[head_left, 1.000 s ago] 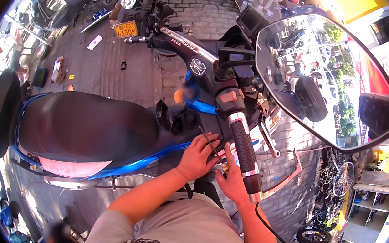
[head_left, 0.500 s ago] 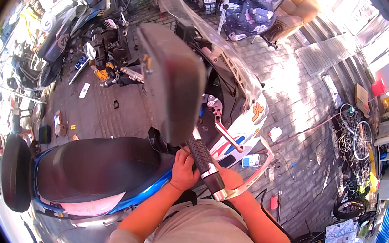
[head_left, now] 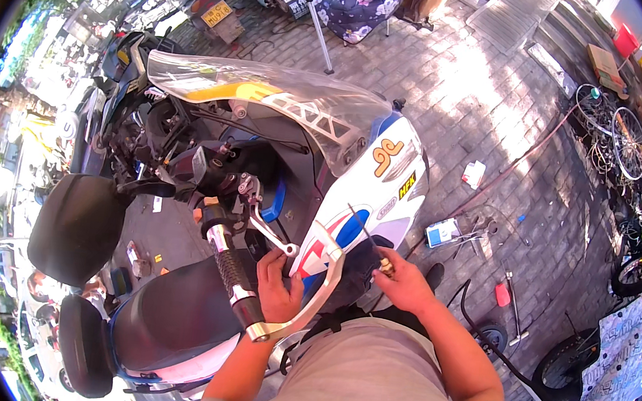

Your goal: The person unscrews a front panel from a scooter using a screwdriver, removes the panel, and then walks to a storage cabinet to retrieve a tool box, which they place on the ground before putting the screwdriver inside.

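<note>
A scooter with a white, red and blue front panel (head_left: 398, 182) stands before me, its handlebar grip (head_left: 235, 276) pointing my way. A silver lever guard (head_left: 320, 295) curves out from the end of the grip. Beside the ball-ended brake lever (head_left: 274, 231), my left hand (head_left: 277, 294) is raised with thumb and fingers apart. I see nothing held in it, though the grip and guard cover part of that area. My right hand (head_left: 406, 285) is closed on the amber handle of what looks like a screwdriver (head_left: 385, 267). Its thin shaft slants up and left across the front panel.
A clear windscreen (head_left: 270, 92) rises over the scooter's front. The dark mirror (head_left: 76, 228) and black seat (head_left: 173, 318) lie to the left. On the paving at right are a blue-and-white box (head_left: 442, 232), loose tools (head_left: 479, 233), a red object (head_left: 502, 294) and a black hose (head_left: 458, 307).
The view has shifted, and the handlebar and mirror now appear further left. My right hand has come out from behind the grip, showing the screwdriver. The left hand sits slightly left, by the lever.
</note>
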The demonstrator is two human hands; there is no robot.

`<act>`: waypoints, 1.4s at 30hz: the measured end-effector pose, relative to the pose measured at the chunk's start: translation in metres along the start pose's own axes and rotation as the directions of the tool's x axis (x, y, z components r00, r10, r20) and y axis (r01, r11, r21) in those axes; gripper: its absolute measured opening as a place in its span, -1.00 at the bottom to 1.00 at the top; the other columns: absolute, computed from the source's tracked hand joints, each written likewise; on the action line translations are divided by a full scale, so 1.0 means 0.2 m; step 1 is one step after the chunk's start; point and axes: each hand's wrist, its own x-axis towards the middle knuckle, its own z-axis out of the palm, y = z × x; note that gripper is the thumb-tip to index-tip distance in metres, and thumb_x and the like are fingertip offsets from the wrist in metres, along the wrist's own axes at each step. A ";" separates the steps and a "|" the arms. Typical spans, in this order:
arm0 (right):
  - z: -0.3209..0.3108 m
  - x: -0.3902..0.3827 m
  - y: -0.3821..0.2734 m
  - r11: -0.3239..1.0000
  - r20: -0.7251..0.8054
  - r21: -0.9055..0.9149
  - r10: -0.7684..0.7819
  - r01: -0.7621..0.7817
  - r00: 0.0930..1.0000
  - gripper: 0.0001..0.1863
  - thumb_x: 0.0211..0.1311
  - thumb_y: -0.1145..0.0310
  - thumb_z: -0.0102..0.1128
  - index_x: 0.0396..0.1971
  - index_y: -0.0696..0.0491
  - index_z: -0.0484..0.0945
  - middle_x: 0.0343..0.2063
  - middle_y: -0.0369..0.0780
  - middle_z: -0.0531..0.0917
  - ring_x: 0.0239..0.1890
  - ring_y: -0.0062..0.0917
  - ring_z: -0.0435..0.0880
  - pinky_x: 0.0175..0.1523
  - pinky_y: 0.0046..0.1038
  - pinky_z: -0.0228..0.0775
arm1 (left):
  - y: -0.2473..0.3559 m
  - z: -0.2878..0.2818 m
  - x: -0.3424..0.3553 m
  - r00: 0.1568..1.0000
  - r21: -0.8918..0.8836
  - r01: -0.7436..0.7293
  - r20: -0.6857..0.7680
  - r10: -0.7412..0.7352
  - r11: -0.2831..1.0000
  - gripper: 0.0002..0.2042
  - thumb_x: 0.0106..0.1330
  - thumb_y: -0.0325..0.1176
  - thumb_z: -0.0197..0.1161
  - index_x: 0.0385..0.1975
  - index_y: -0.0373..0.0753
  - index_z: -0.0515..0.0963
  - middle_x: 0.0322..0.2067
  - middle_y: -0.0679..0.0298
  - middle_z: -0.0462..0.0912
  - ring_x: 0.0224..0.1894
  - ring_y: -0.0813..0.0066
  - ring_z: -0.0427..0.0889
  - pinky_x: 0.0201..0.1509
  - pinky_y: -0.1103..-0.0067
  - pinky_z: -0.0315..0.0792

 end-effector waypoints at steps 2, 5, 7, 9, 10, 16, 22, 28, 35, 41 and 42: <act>-0.15 0.02 0.22 0.974 -0.025 0.121 0.195 -0.191 0.980 -0.48 0.37 0.24 0.27 0.27 0.07 0.47 -0.26 -0.09 0.73 -0.24 -0.36 0.74 -0.08 -0.30 0.57 | 0.02 0.01 0.03 0.994 0.133 0.057 0.080 -0.068 0.989 -0.55 0.22 -0.46 0.33 0.11 -0.44 0.44 0.08 -0.16 0.49 0.10 -0.15 0.51 0.19 0.15 0.44; -0.41 0.04 0.53 0.867 -0.036 0.344 0.396 -0.360 0.918 -0.52 0.40 0.30 0.22 0.25 0.10 0.43 -0.41 -0.20 0.65 -0.54 -0.58 0.57 -0.44 -0.45 0.44 | 0.19 0.08 0.14 0.991 0.209 0.132 -0.002 -0.134 0.969 -0.45 0.34 -0.31 0.31 0.28 -0.40 0.38 0.18 -0.18 0.48 0.23 -0.22 0.46 0.34 0.10 0.34; -0.57 0.05 0.85 0.777 -0.022 0.510 0.441 -0.369 0.897 -0.54 0.41 0.32 0.20 0.24 0.11 0.40 -0.46 -0.23 0.62 -0.62 -0.63 0.50 -0.54 -0.49 0.34 | 0.38 0.14 0.33 0.983 0.228 0.179 -0.004 -0.183 0.957 -0.43 0.41 -0.28 0.25 0.35 -0.41 0.34 0.31 -0.14 0.45 0.35 -0.12 0.41 0.45 0.17 0.26; -0.77 0.02 1.01 0.715 0.003 0.532 0.535 -0.454 0.845 -0.61 0.43 0.29 0.20 0.17 0.05 0.43 -0.44 -0.26 0.61 -0.58 -0.63 0.50 -0.49 -0.49 0.39 | 0.43 0.27 0.46 0.975 0.252 0.222 -0.064 -0.213 0.942 -0.40 0.43 -0.24 0.26 0.39 -0.40 0.32 0.34 -0.14 0.42 0.39 -0.11 0.38 0.48 0.19 0.22; -0.88 0.01 1.09 0.683 0.024 0.538 0.574 -0.494 0.819 -0.64 0.42 0.30 0.19 0.13 0.04 0.43 -0.45 -0.26 0.61 -0.59 -0.62 0.51 -0.51 -0.49 0.39 | 0.44 0.34 0.50 0.944 0.250 0.331 -0.098 -0.316 0.910 -0.37 0.43 -0.21 0.26 0.41 -0.39 0.29 0.36 -0.14 0.41 0.40 -0.11 0.37 0.49 0.19 0.20; -1.44 -0.07 1.65 0.638 0.021 0.460 0.688 -0.618 0.726 -0.64 0.34 0.32 0.17 0.09 0.09 0.44 -0.45 -0.19 0.64 -0.60 -0.53 0.56 -0.53 -0.40 0.41 | 0.46 0.63 0.61 0.935 0.676 0.331 -0.331 -0.131 0.658 -0.24 0.30 -0.04 0.34 0.43 -0.28 0.25 0.26 -0.06 0.53 0.25 -0.07 0.53 0.23 0.16 0.39; -1.73 -0.10 1.99 0.731 -0.056 0.141 0.680 -0.668 0.731 -0.48 0.23 0.37 0.17 0.20 0.21 0.43 -0.47 -0.11 0.65 -0.58 -0.39 0.63 -0.52 -0.31 0.45 | 0.48 0.69 0.61 0.927 0.738 0.356 -0.357 -0.116 0.574 -0.25 0.28 -0.02 0.32 0.41 -0.28 0.29 0.22 -0.06 0.56 0.19 -0.06 0.57 0.17 0.13 0.43; -1.82 -0.12 2.07 0.639 0.019 0.140 0.762 -0.757 0.647 -0.42 0.30 0.38 0.16 0.32 0.09 0.34 -0.55 -0.21 0.59 -0.63 -0.48 0.57 -0.57 -0.38 0.39 | 0.50 0.71 0.63 0.915 0.728 0.381 -0.384 -0.121 0.570 -0.27 0.29 -0.04 0.31 0.41 -0.27 0.32 0.15 -0.06 0.59 0.18 -0.09 0.56 0.24 0.13 0.40; -1.89 -0.20 2.28 0.710 -0.017 -0.321 0.657 -0.627 0.753 -0.36 0.23 0.21 0.21 0.28 0.20 0.44 -0.10 0.13 0.74 -0.03 -0.03 0.76 0.07 -0.16 0.59 | 0.45 0.71 0.65 0.921 0.755 0.366 -0.378 -0.095 0.544 -0.24 0.22 -0.04 0.35 0.39 -0.25 0.32 0.14 -0.01 0.58 0.13 -0.05 0.57 0.16 0.14 0.42; -1.98 -0.14 2.25 0.682 -0.020 -0.235 0.709 -0.692 0.705 -0.44 0.27 0.30 0.19 0.24 0.18 0.42 -0.18 0.03 0.66 -0.20 -0.21 0.63 -0.14 -0.26 0.46 | 0.45 0.70 0.62 0.919 0.755 0.378 -0.378 -0.115 0.536 -0.22 0.20 -0.02 0.35 0.40 -0.24 0.30 0.14 -0.01 0.57 0.07 -0.06 0.56 0.10 0.14 0.43; -1.98 -0.13 2.19 0.689 -0.006 -0.216 0.708 -0.692 0.706 -0.50 0.29 0.36 0.19 0.21 0.16 0.41 -0.33 -0.05 0.67 -0.41 -0.33 0.63 -0.35 -0.30 0.45 | 0.46 0.68 0.60 0.919 0.761 0.375 -0.382 -0.102 0.529 -0.22 0.19 -0.02 0.36 0.40 -0.23 0.31 0.13 0.00 0.57 0.05 -0.06 0.57 0.09 0.14 0.44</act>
